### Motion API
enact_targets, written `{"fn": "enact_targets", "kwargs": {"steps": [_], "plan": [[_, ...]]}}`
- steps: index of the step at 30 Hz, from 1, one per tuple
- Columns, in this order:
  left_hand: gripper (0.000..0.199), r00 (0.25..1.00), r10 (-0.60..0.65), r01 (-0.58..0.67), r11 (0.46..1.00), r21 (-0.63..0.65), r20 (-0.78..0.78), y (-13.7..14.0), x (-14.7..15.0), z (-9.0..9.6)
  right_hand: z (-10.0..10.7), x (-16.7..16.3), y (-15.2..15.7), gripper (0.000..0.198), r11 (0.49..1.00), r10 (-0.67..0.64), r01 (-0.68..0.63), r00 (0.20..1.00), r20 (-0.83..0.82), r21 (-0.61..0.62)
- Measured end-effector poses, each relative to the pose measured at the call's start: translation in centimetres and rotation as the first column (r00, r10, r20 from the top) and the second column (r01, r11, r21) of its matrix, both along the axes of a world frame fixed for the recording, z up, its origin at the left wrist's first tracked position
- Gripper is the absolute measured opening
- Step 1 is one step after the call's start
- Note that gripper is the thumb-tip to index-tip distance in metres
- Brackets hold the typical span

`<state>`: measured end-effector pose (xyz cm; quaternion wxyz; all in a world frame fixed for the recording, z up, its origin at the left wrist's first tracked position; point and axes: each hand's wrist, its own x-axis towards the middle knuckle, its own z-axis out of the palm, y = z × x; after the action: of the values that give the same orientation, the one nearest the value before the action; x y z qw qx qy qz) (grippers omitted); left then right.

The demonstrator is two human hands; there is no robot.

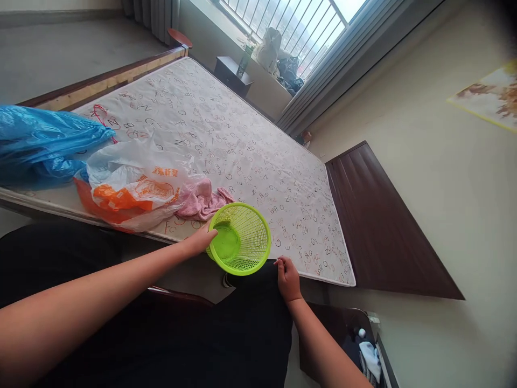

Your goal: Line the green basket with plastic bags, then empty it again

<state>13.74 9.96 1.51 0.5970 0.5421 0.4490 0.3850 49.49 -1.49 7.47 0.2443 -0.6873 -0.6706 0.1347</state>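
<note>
My left hand (201,241) grips the rim of a lime-green plastic mesh basket (256,240), its thumb over the inside edge. The basket tilts so that its open mouth faces me, and no contents show in it. To the right of it, my right hand (288,278) is closed beside my dark-trousered knee, fingers curled; whatever it may pinch is too small to make out. A pink cloth (202,200) lies on the mattress just behind the basket. Against the cloth rests a white and orange plastic bag (135,180).
The letter-printed mattress (238,145) stretches out in front of me. At the left is a blue plastic bag (48,140). A dark brown headboard (383,231) stands on the right, with a dark nightstand (323,334) near my right forearm. Bags (270,51) sit on the windowsill.
</note>
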Motion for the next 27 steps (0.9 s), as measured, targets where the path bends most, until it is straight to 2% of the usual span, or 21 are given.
{"fn": "enact_targets", "kwargs": {"steps": [6,13,22,27], "plan": [[0.069,1.0,0.021,-0.02,1.0,-0.007,0.006,-0.1,0.0,0.9,-0.2,0.1,-0.2,0.03,1.0,-0.019,0.019,1.0,0.006,0.01],[0.073,1.0,0.009,-0.01,1.0,-0.017,-0.023,0.0,0.0,0.5,-0.2,-0.1,0.0,0.026,1.0,-0.011,0.01,0.999,0.042,0.029],[0.073,1.0,-0.002,0.002,1.0,0.031,-0.004,0.0,-0.1,-0.1,-0.6,0.1,0.1,0.028,0.998,-0.022,0.021,1.0,0.016,0.055],[0.073,0.998,-0.019,0.013,0.994,0.107,0.052,0.1,-0.1,-0.1,-0.9,0.2,0.0,0.027,0.998,-0.039,0.037,0.999,0.033,0.057]]}}
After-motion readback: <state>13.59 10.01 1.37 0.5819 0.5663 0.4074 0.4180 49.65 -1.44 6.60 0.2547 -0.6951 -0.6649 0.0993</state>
